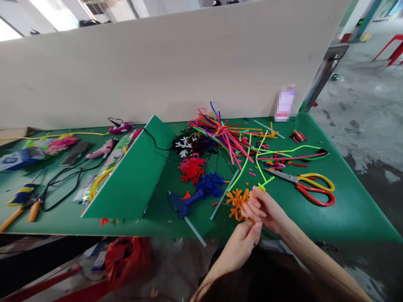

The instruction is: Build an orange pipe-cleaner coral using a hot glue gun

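My left hand (242, 241) is closed in a pinch at the table's front edge, its fingertips touching my right hand; whatever lies between them is too small to make out. Curled fingers of my right hand (262, 209) grip an orange pipe cleaner (260, 189), of which a short bit shows at the top. Just left of the fingers, partly covered by them, lies an orange pipe-cleaner snowflake (236, 203). Blue (211, 185), red (191, 168) and white (184, 145) snowflakes sit farther back. A blue glue gun (184, 203) rests beside the blue one.
Scissors (302, 183) with red and yellow handles lie right of my hands. A bundle of pipe cleaners (222, 130) and cut scraps spread behind. A clear glue stick (224, 195) is near the snowflakes. A green board (132, 176) leans at left, with pliers (31, 205) beyond.
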### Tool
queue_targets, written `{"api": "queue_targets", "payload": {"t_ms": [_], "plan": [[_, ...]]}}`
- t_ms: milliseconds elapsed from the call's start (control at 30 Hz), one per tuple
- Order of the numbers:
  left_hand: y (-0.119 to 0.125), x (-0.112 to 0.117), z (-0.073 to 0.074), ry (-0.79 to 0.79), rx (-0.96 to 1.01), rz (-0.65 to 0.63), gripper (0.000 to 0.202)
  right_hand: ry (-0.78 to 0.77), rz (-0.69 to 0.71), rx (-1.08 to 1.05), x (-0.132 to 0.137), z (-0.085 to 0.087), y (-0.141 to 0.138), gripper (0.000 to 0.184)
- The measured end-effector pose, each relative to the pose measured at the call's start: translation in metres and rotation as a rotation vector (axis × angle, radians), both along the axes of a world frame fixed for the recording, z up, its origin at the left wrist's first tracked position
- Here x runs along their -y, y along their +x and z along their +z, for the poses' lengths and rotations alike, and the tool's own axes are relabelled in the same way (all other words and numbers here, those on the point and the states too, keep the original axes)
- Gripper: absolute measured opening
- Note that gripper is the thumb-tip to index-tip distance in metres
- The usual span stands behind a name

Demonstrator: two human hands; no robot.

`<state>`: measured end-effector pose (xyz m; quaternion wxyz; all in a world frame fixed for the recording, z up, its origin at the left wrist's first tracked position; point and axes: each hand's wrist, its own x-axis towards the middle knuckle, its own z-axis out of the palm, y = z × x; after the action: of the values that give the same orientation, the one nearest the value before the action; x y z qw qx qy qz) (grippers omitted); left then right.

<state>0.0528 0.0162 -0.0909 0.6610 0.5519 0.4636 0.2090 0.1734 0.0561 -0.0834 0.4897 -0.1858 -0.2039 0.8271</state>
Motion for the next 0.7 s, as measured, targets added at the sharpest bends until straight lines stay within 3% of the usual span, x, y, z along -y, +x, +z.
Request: {"api": "queue_targets", "payload": {"t_ms": [100, 333, 467, 700], "plan": [[0.003, 0.006, -0.003, 0.183, -0.175, 0.005, 0.035, -0.182, 0.001, -0.086, -0.002, 0.009, 0.009, 0.061], [-0.003, 0.013, -0.010, 0.249, -0.292, -0.039, 0.032, -0.406, -0.110, 0.014, 0.001, 0.009, 0.012, 0.061], [-0.006, 0.017, -0.014, 0.245, -0.327, -0.063, 0.028, -0.417, -0.220, 0.013, 0.005, 0.001, 0.005, 0.058], [0.003, 0.024, -0.019, 0.222, -0.347, -0.023, 0.031, -0.375, -0.211, -0.010, 0.009, -0.002, 0.024, 0.060]]}}
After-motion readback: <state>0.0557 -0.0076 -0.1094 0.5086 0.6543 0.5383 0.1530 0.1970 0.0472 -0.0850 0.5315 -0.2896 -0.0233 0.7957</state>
